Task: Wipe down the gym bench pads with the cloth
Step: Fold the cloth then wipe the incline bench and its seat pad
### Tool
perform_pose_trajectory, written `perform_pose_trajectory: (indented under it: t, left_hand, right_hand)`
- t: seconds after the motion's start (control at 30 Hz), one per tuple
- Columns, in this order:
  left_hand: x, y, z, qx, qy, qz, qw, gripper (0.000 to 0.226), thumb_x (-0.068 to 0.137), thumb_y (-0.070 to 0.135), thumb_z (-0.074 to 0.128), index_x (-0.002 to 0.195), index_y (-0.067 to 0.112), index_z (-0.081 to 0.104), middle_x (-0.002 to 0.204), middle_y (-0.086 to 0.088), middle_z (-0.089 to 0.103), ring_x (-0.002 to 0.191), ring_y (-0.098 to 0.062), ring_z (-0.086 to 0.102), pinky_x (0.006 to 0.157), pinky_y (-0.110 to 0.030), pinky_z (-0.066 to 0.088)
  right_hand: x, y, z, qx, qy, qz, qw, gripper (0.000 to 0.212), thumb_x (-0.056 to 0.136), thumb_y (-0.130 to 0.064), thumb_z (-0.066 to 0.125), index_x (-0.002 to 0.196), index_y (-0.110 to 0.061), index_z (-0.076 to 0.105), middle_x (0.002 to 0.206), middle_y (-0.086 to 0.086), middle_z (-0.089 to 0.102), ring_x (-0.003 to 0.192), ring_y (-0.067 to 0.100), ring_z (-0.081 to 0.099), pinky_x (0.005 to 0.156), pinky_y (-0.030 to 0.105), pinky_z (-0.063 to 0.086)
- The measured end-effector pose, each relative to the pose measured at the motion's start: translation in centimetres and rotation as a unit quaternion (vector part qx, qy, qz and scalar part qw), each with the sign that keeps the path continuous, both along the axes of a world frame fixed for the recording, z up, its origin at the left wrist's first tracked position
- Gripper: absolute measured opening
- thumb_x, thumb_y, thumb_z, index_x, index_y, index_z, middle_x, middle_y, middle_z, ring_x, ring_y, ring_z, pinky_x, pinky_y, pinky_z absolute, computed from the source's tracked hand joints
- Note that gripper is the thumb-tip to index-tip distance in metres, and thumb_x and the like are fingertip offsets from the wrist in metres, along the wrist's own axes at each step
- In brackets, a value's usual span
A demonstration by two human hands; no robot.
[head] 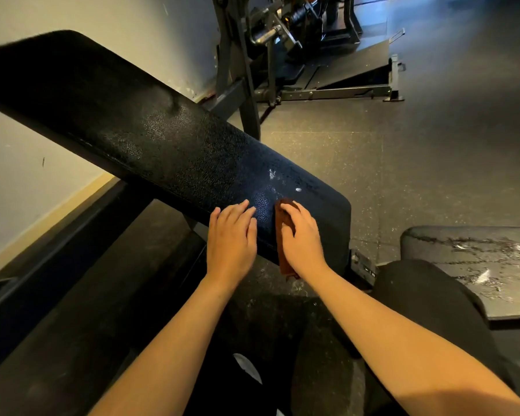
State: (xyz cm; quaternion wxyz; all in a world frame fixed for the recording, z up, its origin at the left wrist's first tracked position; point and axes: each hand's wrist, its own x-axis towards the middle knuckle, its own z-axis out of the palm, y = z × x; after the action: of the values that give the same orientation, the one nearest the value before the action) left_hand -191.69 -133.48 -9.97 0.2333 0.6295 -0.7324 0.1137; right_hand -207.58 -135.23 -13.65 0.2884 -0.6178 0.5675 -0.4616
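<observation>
Clamped on brown cloth (283, 256), right grip (302, 235) at near end of back pad (162, 139); left grip (231, 232) flat, fingers straight, beside it. White smears (272, 174) ahead, seat pad (478, 265) marked: most wiping likely remains.

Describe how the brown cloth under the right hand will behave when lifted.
Probably floppy: the brown fabric cloth drapes over the black textured bench pad and hangs below the right hand. Likely light, since it looks thin. Its matte surface should resist slipping.
</observation>
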Motion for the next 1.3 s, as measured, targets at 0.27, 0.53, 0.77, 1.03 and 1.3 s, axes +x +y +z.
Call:
perform_pose_trajectory:
  t: [0.27, 0.53, 0.77, 1.03, 1.3]
  left_hand:
    - [-0.1, -3.3, 0.7, -0.041, -0.044, 0.025, 0.998, 0.043, 0.102, 0.033, 0.040, 0.132, 0.016, 0.065, 0.142, 0.000, 0.060, 0.131, -0.021, 0.049, 0.108, -0.041, 0.029]
    - [-0.4, -3.4, -0.2, -0.061, -0.042, 0.045, 0.996, 0.042, 0.102, 0.035, 0.043, 0.135, 0.019, 0.063, 0.144, 0.005, 0.058, 0.131, -0.020, 0.048, 0.111, -0.043, 0.029]
    - [-1.4, -4.4, 1.2, -0.023, -0.054, 0.070, 0.996, 0.047, 0.102, 0.039, 0.035, 0.136, 0.022, 0.062, 0.143, 0.008, 0.058, 0.129, -0.019, 0.048, 0.108, -0.047, 0.026]
    - [-1.3, -4.3, 0.5, -0.041, -0.086, 0.078, 0.992, 0.046, 0.102, 0.038, 0.036, 0.135, 0.021, 0.063, 0.143, 0.008, 0.058, 0.127, -0.019, 0.049, 0.107, -0.047, 0.028]
    - [-0.5, -5.9, 2.8, -0.009, -0.090, 0.072, 0.993, 0.048, 0.100, 0.035, 0.034, 0.134, 0.019, 0.063, 0.139, 0.005, 0.061, 0.126, -0.021, 0.050, 0.105, -0.047, 0.032]
  right_hand:
    - [1.5, -2.6, 0.3, -0.117, 0.120, 0.125, 0.978, 0.055, 0.098, -0.005, 0.049, 0.151, -0.018, 0.042, 0.162, 0.001, 0.029, 0.154, 0.016, 0.010, 0.123, 0.030, 0.010]
    - [-0.4, -5.8, 0.5, 0.024, 0.057, -0.025, 0.998, 0.050, 0.104, -0.014, 0.042, 0.154, -0.021, 0.037, 0.160, 0.005, 0.031, 0.146, 0.023, 0.030, 0.115, 0.036, 0.029]
    - [1.5, -3.7, 1.1, -0.100, 0.101, 0.101, 0.985, 0.055, 0.100, -0.009, 0.049, 0.152, -0.026, 0.041, 0.154, -0.003, 0.039, 0.141, 0.014, 0.037, 0.110, 0.036, 0.038]
    - [0.6, -7.1, 0.6, 0.007, 0.042, -0.034, 0.999, 0.049, 0.106, -0.019, 0.041, 0.154, -0.015, 0.035, 0.154, 0.007, 0.034, 0.141, 0.024, 0.031, 0.117, 0.037, 0.029]
    - [2.7, -6.7, 2.7, -0.095, 0.052, 0.106, 0.989, 0.047, 0.104, -0.014, 0.046, 0.151, -0.018, 0.041, 0.151, 0.000, 0.039, 0.136, 0.014, 0.040, 0.110, 0.027, 0.037]
